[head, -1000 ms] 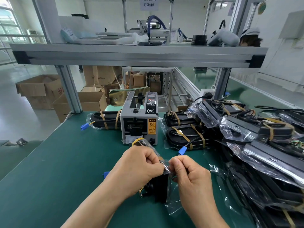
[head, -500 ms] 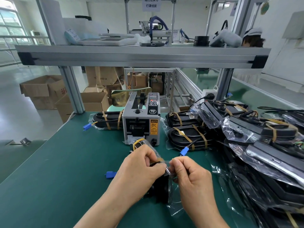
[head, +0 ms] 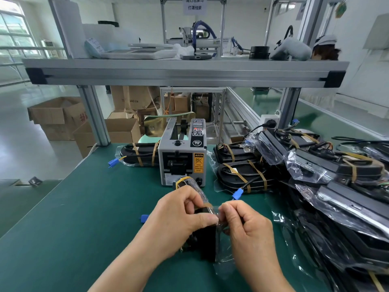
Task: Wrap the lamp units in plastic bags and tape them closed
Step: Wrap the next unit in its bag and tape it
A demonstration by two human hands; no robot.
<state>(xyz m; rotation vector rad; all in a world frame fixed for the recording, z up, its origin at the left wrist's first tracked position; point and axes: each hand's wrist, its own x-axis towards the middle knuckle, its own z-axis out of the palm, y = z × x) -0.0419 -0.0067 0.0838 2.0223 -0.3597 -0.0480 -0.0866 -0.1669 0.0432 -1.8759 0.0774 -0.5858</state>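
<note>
Hardly anything has moved since half a second ago: both hands remain pinched together at the same spot in the lower middle of the frame, and only my view has drifted a little.

Across the bottom runs the green bench [head: 84, 218]. At the right edge of the frame a pile of bagged units [head: 336, 175] lies already taped. The tape dispenser [head: 182, 159] stands at centre, just beyond the hands.

Standing on end on the bench is the lamp unit [head: 207, 243], in the lower middle, inside its plastic bag [head: 223, 264], whose loose tail trails toward the bottom edge. The left hand [head: 181, 224] is curled, thumb and forefinger pinching the folded bag edge on top of the unit. The right hand [head: 250, 230] is curled too, pinching the same fold from the other side. A brownish tape strip [head: 207, 205] shows between them. A small blue connector [head: 144, 218] lies just left of the left hand.

I judge this as the closing step, with the fold held while the tape goes over it. Next I would press the strip flat along the fold while keeping the film taut.
</note>
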